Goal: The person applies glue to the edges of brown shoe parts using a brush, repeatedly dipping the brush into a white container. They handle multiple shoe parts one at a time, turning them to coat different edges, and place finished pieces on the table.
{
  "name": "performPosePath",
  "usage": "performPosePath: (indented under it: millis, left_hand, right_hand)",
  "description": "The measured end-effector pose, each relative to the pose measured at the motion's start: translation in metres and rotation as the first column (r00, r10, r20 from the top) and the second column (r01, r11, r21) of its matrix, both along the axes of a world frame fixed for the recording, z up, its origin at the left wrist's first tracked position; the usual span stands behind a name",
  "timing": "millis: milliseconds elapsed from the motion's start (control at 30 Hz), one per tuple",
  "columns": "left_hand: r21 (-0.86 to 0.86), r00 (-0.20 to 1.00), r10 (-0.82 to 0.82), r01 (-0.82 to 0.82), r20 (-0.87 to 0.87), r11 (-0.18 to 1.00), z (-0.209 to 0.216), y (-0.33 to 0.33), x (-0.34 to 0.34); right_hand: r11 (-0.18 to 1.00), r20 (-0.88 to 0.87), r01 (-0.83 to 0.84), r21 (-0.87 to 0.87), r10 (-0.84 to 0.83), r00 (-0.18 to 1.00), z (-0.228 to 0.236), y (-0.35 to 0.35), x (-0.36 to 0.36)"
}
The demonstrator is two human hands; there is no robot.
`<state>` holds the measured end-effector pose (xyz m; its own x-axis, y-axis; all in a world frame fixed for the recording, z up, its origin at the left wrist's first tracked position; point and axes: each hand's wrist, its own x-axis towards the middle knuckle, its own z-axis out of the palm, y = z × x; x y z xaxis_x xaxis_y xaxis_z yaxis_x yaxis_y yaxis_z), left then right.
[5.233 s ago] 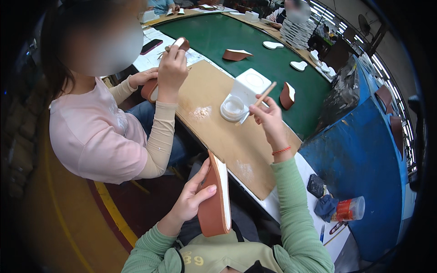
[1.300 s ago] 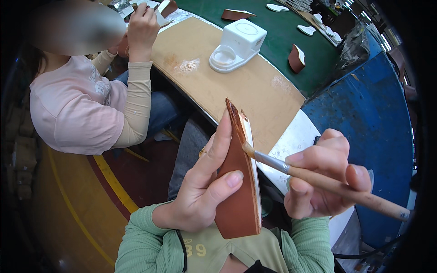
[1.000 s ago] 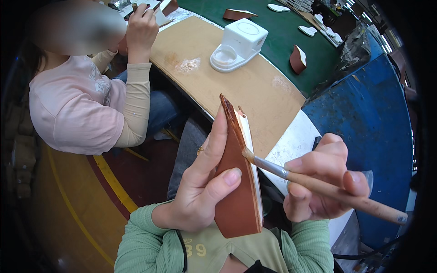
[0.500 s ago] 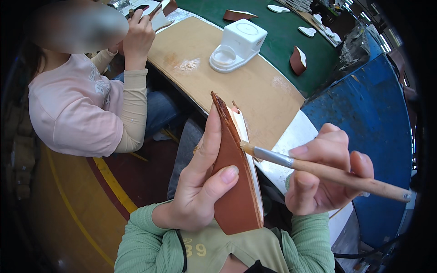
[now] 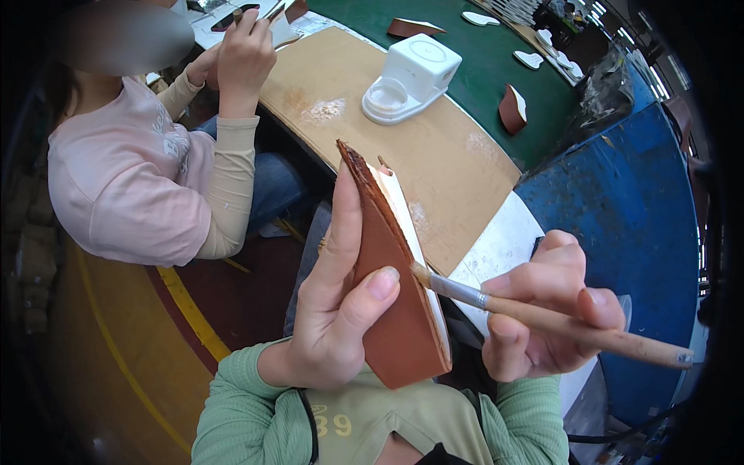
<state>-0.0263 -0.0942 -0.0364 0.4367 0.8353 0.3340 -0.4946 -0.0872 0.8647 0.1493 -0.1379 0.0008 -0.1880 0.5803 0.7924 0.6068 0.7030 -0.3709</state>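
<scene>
My left hand (image 5: 329,333) is closed around a brown wedge heel (image 5: 403,337), thumb pressed on its flat side and fingers behind it. The wedge is held upright before my chest, narrow tip upward. A white face shows along its right side, and its upper edge looks dark and wet. Pinched between the thumb and fingers of my right hand (image 5: 542,283) is a wooden-handled brush (image 5: 462,291) with a silver ferrule. Its bristles touch the wedge's right edge about halfway down.
A white plastic dispenser (image 5: 422,66) stands on the tan board (image 5: 333,70). Brown wedges (image 5: 512,110) and white sole-shaped pieces (image 5: 528,60) lie on the green surface (image 5: 473,58) behind. A blue panel (image 5: 620,232) rises at right. At left sits a co-worker (image 5: 132,170), hands raised.
The brush tip has moved down along the wedge's edge. My left hand and the wedge have shifted slightly left and up. The co-worker's raised hand has moved a little.
</scene>
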Motion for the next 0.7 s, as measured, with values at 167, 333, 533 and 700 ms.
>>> performPosePath:
  millis: [167,333,533,700]
  left_hand:
    - [0.059,0.997,0.061,-0.058,-0.053,0.997,0.000,0.002,-0.002]
    - [0.079,0.990,0.109,-0.102,-0.094,0.992,-0.002,0.005,-0.004]
    - [0.030,0.985,0.121,-0.118,-0.121,0.992,-0.013,0.016,-0.006]
    - [-0.414,0.993,0.019,0.029,0.113,0.910,-0.032,0.025,-0.003]
  right_hand:
    - [0.997,-0.018,-0.051,-0.059,0.050,0.999,0.003,-0.003,-0.001]
    - [0.995,-0.035,-0.074,-0.069,0.071,0.997,0.004,-0.001,-0.003]
    - [0.936,-0.569,-0.195,-0.292,-0.006,0.822,0.001,0.016,-0.003]
    - [0.970,-0.675,-0.042,-0.238,-0.135,0.725,-0.027,0.108,0.033]
